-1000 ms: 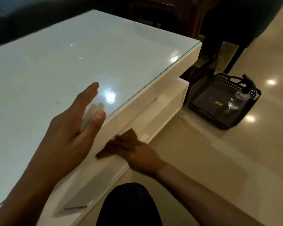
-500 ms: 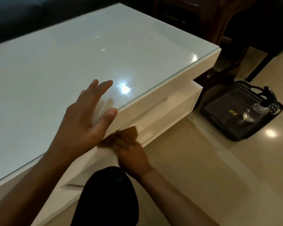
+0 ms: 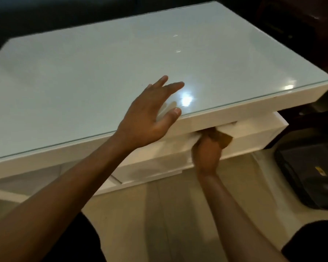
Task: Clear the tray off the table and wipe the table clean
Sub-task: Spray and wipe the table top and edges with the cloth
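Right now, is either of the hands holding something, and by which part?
The right hand grips a brown cloth, bunched at its near end, under the table top. The left hand holds nothing; it lies open on the table edge.

So the table is a glossy white one with a glass top, filling most of the upper half of the frame, light glare near the centre-right. The left hand rests flat on the glass at the near edge. Under the top there's a white lower shelf, centre-right, where the right hand presses a brown cloth. The pale tiled floor runs across the bottom, and a dark tray sits on it at the right edge.
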